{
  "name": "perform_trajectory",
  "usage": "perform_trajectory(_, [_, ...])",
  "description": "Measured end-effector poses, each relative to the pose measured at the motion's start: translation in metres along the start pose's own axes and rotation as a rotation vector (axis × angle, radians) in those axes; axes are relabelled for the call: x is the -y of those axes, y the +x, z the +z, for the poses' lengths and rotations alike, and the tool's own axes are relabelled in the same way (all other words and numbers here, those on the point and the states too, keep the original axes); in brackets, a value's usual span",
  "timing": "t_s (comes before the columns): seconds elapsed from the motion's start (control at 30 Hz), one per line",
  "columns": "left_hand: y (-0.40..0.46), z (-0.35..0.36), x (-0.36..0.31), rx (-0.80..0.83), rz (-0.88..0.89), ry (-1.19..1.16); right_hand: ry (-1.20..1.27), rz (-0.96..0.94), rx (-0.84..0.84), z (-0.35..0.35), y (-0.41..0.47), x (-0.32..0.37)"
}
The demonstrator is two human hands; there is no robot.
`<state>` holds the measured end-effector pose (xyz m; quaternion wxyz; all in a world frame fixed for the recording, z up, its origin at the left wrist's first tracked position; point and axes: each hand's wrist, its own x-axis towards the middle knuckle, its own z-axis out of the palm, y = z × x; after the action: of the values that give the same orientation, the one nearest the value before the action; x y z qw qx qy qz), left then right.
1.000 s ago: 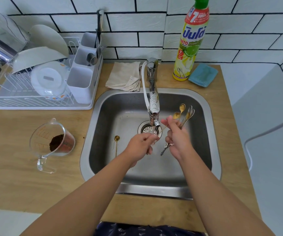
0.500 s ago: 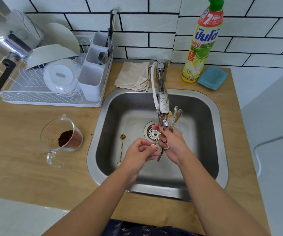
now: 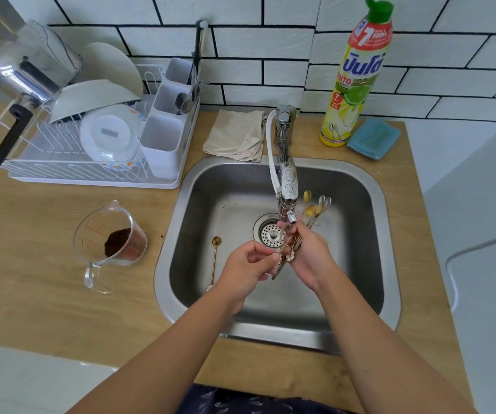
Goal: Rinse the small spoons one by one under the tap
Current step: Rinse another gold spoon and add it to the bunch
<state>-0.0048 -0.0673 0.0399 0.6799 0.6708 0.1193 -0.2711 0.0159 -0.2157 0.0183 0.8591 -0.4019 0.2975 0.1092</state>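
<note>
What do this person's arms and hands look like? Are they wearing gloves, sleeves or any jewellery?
Both arms are bare from the hands back to the bottom edge of the picture: no sleeves and no gloves. The left hand and right hand show no rings, watch or bracelet that I can make out. At the bottom edge a strip of dark navy patterned clothing shows.

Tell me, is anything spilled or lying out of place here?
Yes. A few dark crumbs lie spilled on the wooden counter beside the measuring cup, and one gold spoon lies alone on the sink floor.
</note>
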Motion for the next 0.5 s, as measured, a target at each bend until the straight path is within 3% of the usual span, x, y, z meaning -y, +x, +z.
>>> perform_trajectory(0.2, [0.007, 0.013, 0.003, -0.018, 0.046, 0.102, 0.166, -0.046, -0.046, -0.001, -0.007, 0.006])
perform_trajectory(0.33, [0.012, 0.015, 0.008, -0.191, 0.114, 0.401, 0.171, -0.081, -0.037, 0.000, -0.008, 0.004])
perform_trajectory(0.4, [0.012, 0.019, 0.005, -0.171, 0.015, 0.298, 0.174, -0.102, -0.032, 0.000, -0.005, 0.002])
perform_trajectory(0.5, [0.009, 0.031, -0.003, -0.083, -0.253, -0.096, 0.174, -0.130, -0.035, -0.001, -0.002, -0.002])
